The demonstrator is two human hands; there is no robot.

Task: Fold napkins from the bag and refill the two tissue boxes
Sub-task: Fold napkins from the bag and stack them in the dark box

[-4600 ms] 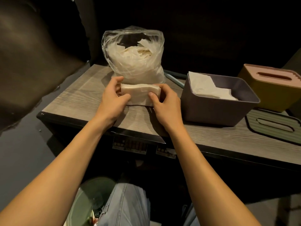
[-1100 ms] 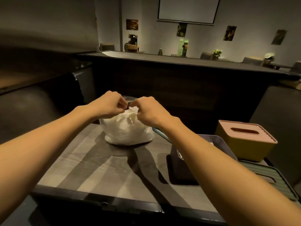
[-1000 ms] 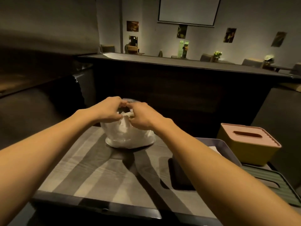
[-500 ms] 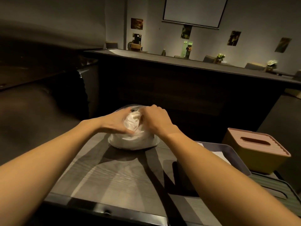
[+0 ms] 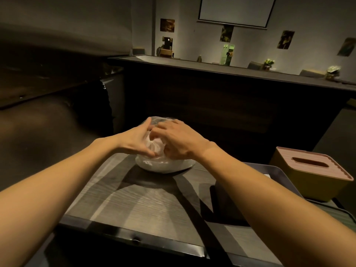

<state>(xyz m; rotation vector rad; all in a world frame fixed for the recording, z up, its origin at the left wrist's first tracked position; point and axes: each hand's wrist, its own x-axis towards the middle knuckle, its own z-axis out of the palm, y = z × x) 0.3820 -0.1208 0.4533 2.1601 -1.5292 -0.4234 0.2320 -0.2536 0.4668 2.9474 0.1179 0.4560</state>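
Note:
The clear plastic bag [image 5: 165, 165] of white napkins stands at the far middle of the wooden table [image 5: 146, 205]. My left hand [image 5: 134, 141] cups the bag's left side, thumb up at its rim. My right hand [image 5: 181, 141] reaches into the bag's mouth from the right, its fingers curled round napkins there; the fingertips are hidden. The open grey tissue box [image 5: 279, 171] sits to the right, mostly behind my right forearm. A yellow tissue box with a pink slotted lid [image 5: 312, 176] stands beyond it.
A green slotted lid [image 5: 341, 214] lies flat at the table's right edge. A dark counter [image 5: 212, 89] rises right behind the table. The table's black front edge [image 5: 134, 237] is close to me.
My hands have sunk from pinching the bag's top to pressing round and into it. The bag looks squashed lower. The camera has tilted and shifted slightly to the left.

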